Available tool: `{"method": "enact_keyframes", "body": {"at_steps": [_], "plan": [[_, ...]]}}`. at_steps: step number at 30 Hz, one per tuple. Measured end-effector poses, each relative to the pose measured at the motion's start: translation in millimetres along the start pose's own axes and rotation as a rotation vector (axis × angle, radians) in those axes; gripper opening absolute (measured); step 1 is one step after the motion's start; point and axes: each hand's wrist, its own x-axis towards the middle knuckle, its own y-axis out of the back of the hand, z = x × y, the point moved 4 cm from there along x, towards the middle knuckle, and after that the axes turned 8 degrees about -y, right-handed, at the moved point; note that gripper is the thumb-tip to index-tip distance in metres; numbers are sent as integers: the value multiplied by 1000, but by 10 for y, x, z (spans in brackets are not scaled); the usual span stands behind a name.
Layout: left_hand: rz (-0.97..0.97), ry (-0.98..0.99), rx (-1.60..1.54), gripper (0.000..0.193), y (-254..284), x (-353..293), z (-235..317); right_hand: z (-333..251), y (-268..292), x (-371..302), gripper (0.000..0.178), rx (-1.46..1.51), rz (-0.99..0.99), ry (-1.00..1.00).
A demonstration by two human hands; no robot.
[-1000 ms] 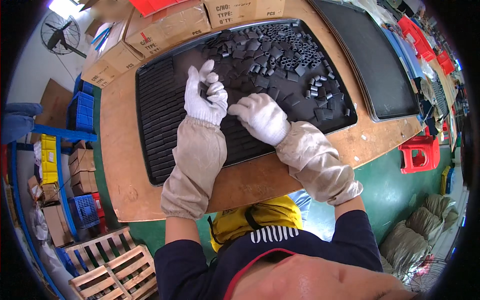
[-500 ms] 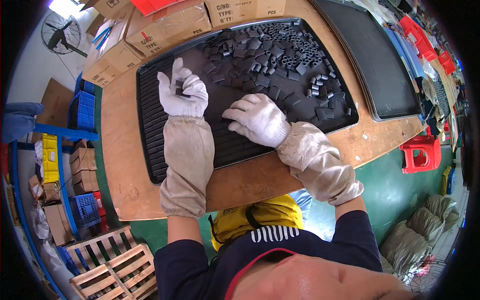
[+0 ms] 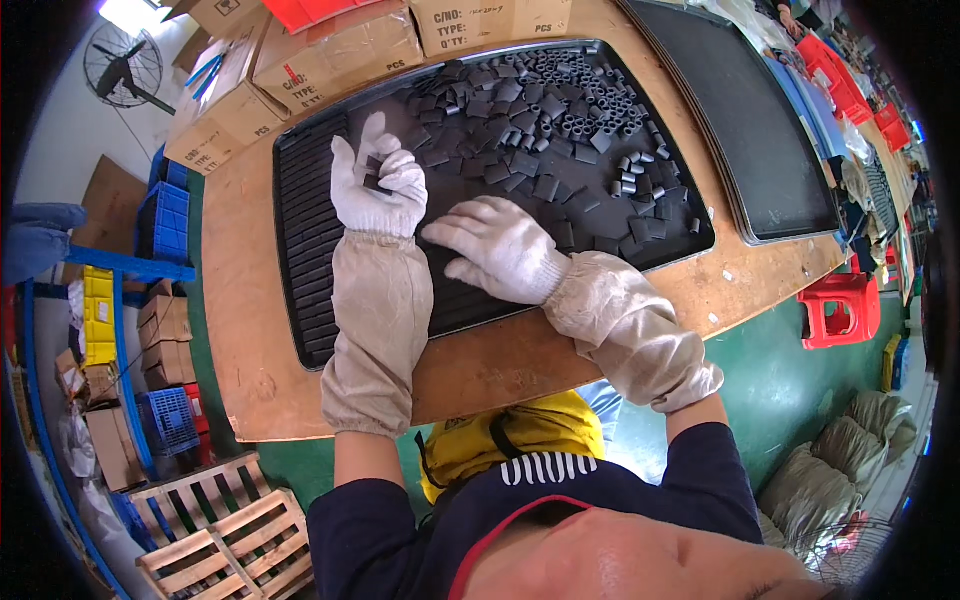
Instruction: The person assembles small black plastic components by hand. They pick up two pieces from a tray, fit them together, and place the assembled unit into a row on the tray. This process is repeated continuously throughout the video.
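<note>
My left hand [image 3: 382, 195], in a white knit glove, is raised palm-up over the black tray [image 3: 682, 257]. Its fingers curl around small black pieces [image 3: 373, 182], while the index finger points up and the thumb stands apart. To its right, my right hand [image 3: 500, 252], also gloved, hovers palm-down low over the tray, thumb and fingers apart; its fingertips partly hide what lies under them. Black strips in close rows [image 3: 306, 240] line the tray's left side and near edge. Loose short black tubes and flat pieces [image 3: 520, 110] heap at the far right of the tray.
Cardboard boxes [image 3: 335, 60] stand along the far table edge. More black trays [image 3: 745, 120] are stacked at right on the wooden table [image 3: 480, 375]. A red stool [image 3: 840, 308] stands beyond the right edge. Wooden pallets [image 3: 230, 535] and a blue rack [image 3: 130, 265] are at left.
My right hand has shifted left and slightly nearer, toward my left hand. My left hand has moved a little to the right, still holding the black pieces.
</note>
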Motion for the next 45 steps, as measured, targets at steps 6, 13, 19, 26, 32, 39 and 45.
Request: {"method": "enact_keyframes", "body": {"at_steps": [6,13,19,26,32,39,45], "plan": [[15,32,33,60,10,0,-53,-3,-63,-12,52,-6,-88,-4],[275,130,80,68,11,-27,-279,150,164,46,27,10,184,-27],[326,185,239,78,58,-113,-522,236,528,84,41,-4,479,-54],[19,464,229,72,-402,-338,-926,121,540,58,42,-122,416,-74],[-106,359,595,51,-282,-352,-929,338,675,34,25,-113,546,-109],[74,309,1000,34,-188,-359,-808,426,786,30,24,-162,533,-99],[40,302,1046,37,-175,-336,-765,498,759,42,22,-33,454,-35]]}}
